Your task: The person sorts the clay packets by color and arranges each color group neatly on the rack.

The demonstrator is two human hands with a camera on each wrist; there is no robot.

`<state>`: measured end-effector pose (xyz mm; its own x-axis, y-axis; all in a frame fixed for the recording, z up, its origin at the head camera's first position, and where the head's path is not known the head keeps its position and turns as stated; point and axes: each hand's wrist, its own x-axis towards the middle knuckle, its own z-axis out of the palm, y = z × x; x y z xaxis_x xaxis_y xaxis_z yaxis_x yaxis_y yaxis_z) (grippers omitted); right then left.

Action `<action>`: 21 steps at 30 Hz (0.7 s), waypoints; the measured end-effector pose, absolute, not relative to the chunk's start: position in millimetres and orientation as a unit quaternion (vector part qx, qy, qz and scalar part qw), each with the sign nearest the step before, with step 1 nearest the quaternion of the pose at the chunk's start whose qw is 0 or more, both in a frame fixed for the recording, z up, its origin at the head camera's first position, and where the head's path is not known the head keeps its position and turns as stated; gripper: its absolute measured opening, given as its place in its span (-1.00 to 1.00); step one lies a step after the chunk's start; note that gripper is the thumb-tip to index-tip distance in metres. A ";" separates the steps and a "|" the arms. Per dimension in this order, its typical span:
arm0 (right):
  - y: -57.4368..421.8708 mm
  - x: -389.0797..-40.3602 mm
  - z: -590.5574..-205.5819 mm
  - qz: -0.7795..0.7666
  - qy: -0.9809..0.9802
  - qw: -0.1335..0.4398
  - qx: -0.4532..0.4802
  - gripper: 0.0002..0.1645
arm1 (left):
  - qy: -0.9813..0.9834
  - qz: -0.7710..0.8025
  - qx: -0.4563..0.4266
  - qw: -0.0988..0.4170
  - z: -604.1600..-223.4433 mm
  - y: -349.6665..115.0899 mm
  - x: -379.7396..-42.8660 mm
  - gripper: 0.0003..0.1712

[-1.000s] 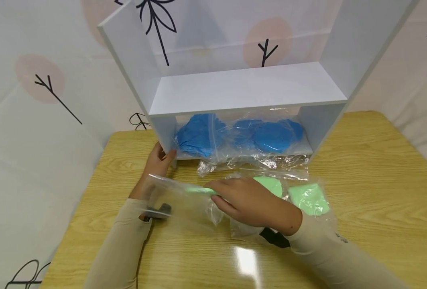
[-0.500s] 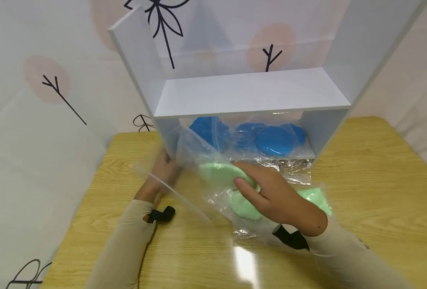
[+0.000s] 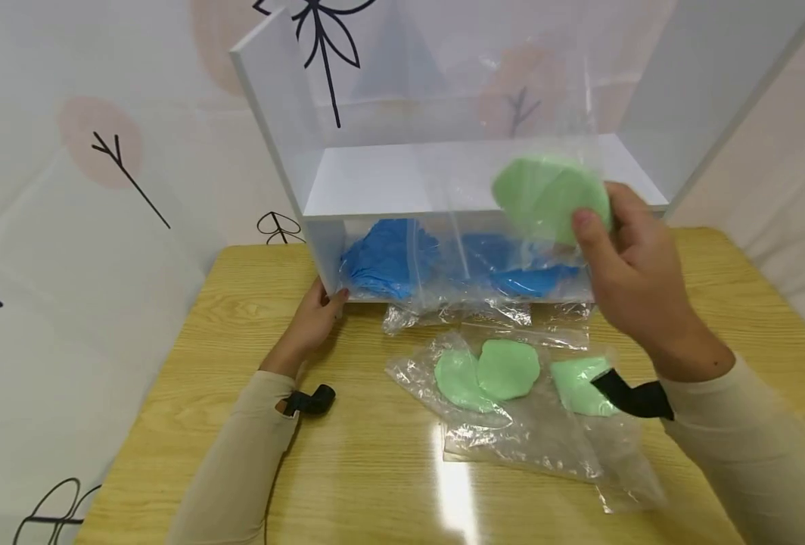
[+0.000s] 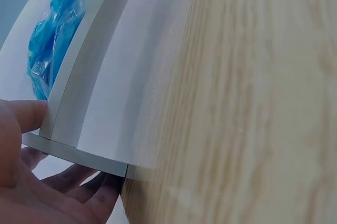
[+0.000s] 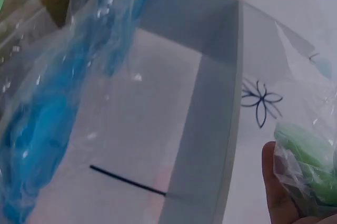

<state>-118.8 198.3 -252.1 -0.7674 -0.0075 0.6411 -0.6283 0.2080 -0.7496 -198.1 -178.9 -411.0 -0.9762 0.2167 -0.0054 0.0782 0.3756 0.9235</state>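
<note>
My right hand [image 3: 644,280] pinches a clear zip bag with a flat pale green lump [image 3: 545,198] inside, raised in front of the white shelf unit [image 3: 368,180]. The right wrist view shows the fingers [image 5: 271,176] against the same bag's green lump [image 5: 308,163]. Down at the unit's lower left corner, my left hand [image 3: 312,324] grips the side panel. In the left wrist view, the thumb [image 4: 32,114] lies on one face of that panel [image 4: 79,158] and the fingers curl behind it. Clear bags of blue material [image 3: 387,261] fill the lower compartment.
Clear bags with green lumps [image 3: 508,369] lie on the wooden table [image 3: 348,469] before the unit, with another green one [image 3: 582,387] to their right. Plastic edges [image 3: 436,312] of the blue bags hang over the bottom shelf. A patterned cloth [image 3: 28,250] stands behind.
My right hand has lifted the green bag from low at the left up and rightwards to the upper shelf's height. The left hand stays on the panel. The bags on the table are uncovered.
</note>
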 end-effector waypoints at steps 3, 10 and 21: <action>214.1 -135.1 -236.8 0.575 -0.749 0.289 0.159 -0.76 | 0.827 0.551 0.096 0.063 -408.7 -178.4 -197.6 -0.26; 238.4 -173.0 -218.0 0.547 -0.777 0.283 0.126 -0.62 | 0.823 0.553 0.102 0.074 -410.7 -178.4 -200.2 -0.22; 250.3 -209.2 -214.4 0.475 -0.850 0.227 0.023 -0.44 | 0.827 0.548 0.104 0.071 -410.9 -178.6 -198.9 -0.21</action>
